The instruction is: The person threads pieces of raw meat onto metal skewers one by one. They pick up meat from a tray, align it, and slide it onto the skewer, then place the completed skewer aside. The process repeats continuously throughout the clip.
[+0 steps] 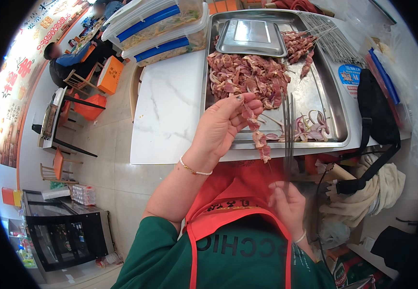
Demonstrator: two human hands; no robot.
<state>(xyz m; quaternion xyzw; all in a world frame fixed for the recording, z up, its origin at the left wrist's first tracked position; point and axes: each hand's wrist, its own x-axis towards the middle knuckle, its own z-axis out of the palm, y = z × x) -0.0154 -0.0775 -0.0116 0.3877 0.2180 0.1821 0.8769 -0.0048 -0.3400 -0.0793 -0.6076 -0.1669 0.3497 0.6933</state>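
Thumb and fingers of my left hand (225, 121) pinch the upper end of a meat skewer (260, 141), which hangs tilted over the tray's near edge. Several pieces of raw meat are threaded on it. Lower down, my right hand (287, 206) grips its bare metal end together with a bunch of bare metal skewers (288, 126) that point up. Beyond my left hand, a heap of sliced raw meat (247, 76) mixed with onion lies in a large steel tray (339, 119). Sliced red onion (312, 128) is gathered at the tray's near right corner.
A smaller steel pan (252, 38) rests upside down at the tray's back, beside finished meat skewers (299, 45). Many bare skewers (333, 38) lie along the right edge. Two lidded plastic boxes (162, 32) are stacked back left. A black bag (377, 108) sits right; people sit far left.
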